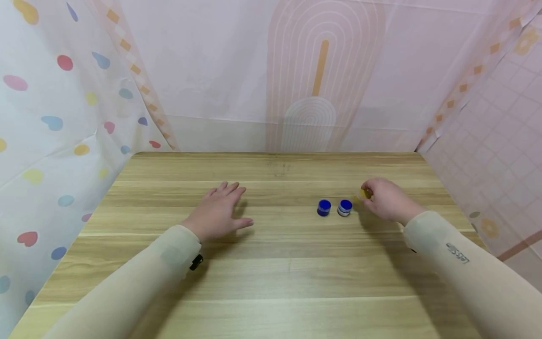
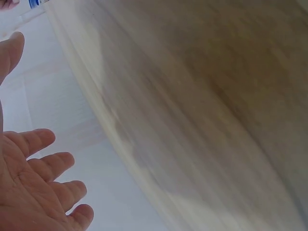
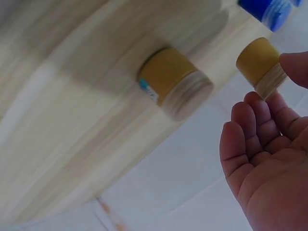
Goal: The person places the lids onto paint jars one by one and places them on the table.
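Note:
My right hand (image 1: 387, 200) pinches a small yellow jar (image 3: 257, 62) with a clear ridged end between thumb and fingertips. A second yellow jar (image 3: 173, 82), with a blue-and-white label, stands on the table in the right wrist view; in the head view the hand seems to hide it. Two small blue jars (image 1: 323, 207) stand side by side, left of the right hand. Far to their left, my left hand (image 1: 218, 212) hovers palm down with spread fingers, holding nothing. In the left wrist view that hand (image 2: 33, 187) shows its palm and loosely bent fingers.
The wood-grain table (image 1: 271, 282) reaches back to a patterned pink-and-white curtain (image 1: 211, 70). Another sheet with coloured dots and hearts (image 1: 55, 141) hangs along the left side. A checked sheet (image 1: 508, 141) lines the right side.

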### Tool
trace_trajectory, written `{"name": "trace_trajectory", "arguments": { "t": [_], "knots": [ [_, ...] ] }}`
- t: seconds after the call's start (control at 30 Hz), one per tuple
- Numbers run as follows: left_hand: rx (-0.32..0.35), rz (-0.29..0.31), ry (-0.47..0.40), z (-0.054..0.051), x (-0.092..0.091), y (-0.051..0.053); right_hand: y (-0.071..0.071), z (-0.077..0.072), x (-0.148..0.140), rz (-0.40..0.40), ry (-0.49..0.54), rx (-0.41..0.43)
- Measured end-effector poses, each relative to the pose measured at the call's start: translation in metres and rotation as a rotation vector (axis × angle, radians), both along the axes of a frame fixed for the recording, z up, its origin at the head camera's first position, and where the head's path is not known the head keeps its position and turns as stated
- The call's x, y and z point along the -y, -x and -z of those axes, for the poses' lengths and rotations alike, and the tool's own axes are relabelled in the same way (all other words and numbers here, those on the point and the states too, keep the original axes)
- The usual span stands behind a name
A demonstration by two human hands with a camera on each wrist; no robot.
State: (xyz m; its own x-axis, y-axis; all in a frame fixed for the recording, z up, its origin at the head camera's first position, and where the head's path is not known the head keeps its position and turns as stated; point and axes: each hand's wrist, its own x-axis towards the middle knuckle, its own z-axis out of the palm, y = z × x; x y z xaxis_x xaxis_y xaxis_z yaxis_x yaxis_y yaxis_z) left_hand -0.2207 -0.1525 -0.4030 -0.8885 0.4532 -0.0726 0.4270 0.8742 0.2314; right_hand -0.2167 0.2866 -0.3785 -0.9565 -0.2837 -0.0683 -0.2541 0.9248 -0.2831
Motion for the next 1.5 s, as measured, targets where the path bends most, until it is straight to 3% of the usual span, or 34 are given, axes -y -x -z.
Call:
{"name": "trace_trajectory", "arguments": {
  "t": [0.87,1.17,1.5],
  "knots": [
    [0.012,-0.025,0.018,0.002,0.008,-0.002,-0.007,0.017,-0.003,-0.047,-0.112,-0.034],
    [0.011,-0.029,0.016,0.002,0.008,-0.003,-0.006,0.018,-0.001,-0.053,-0.134,-0.038],
    [0.016,-0.027,0.017,0.004,0.007,-0.003,-0.011,0.014,-0.001,-0.007,-0.099,-0.01]
  ]
}}
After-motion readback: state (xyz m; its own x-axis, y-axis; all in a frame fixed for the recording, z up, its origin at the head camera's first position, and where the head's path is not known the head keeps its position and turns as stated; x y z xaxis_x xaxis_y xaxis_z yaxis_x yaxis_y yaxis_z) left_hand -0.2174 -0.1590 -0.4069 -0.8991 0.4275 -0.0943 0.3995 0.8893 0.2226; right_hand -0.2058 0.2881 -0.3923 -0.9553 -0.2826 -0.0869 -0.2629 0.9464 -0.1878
